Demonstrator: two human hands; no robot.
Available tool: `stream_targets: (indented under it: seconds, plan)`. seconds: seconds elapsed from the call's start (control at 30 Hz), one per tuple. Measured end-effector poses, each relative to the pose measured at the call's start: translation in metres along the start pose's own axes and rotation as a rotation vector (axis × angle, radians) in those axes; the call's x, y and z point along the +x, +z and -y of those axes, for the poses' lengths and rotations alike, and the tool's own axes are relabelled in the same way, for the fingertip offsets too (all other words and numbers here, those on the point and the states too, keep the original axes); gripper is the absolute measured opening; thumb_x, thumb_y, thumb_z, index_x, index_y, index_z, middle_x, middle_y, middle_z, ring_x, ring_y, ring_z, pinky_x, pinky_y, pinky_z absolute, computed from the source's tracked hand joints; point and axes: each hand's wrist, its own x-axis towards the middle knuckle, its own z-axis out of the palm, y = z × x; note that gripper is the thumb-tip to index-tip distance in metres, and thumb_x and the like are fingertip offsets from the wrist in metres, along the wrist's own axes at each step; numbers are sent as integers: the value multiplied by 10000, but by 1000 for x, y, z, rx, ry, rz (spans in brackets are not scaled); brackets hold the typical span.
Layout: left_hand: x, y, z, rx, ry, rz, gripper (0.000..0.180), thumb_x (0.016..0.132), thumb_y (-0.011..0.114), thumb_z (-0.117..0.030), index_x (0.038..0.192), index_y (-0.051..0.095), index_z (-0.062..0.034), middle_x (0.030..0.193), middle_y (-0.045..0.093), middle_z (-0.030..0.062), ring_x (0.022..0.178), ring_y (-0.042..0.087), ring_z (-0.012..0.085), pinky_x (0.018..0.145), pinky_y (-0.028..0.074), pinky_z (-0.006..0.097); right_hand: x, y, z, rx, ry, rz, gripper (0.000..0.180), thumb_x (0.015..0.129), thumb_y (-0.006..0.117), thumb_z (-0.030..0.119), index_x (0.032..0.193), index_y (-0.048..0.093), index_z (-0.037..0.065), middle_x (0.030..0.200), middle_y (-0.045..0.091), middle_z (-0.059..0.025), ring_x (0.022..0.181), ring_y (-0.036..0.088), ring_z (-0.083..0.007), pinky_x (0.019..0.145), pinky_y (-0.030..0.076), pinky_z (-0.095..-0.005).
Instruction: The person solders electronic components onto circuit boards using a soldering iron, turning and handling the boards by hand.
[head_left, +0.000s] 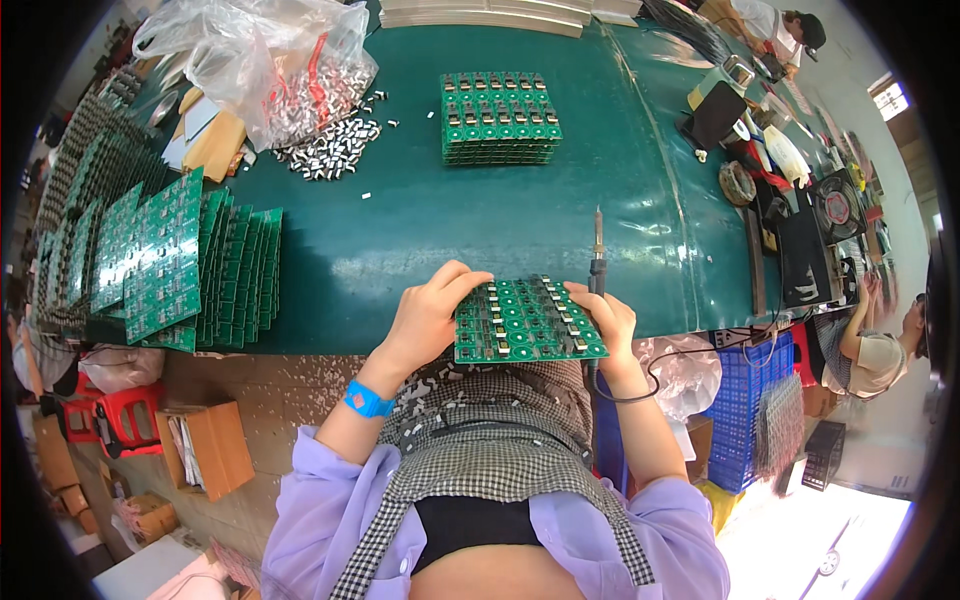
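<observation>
My left hand (430,310) and right hand (608,322) grip a green circuit panel (527,320) at the table edge; the right also pinches a soldering iron (598,255), tip up. Beyond my fingers: stacked green panels (500,117). Up-left: clear plastic bag (265,60), probably holding small metal parts.

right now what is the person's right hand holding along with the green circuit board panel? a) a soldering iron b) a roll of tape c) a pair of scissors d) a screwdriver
a: the right hand holds a slim soldering iron, tip pointing up, its black cable looping down by the wrist, while both hands steady the green circuit board panel at the edge of the dark green table.
</observation>
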Motion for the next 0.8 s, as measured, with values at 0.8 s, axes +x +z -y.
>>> stream_targets:
  seconds: [0.8]
  plan:
    - [-22,-15,11,52,43,-88,255,725,669,-19,965,607,-76,999,622,70,741,642,287,609,524,349,2,2,2,5,-36,-48,299,674,637,-31,964,604,34,954,691,-122,668,620,-173,574,483,-252]
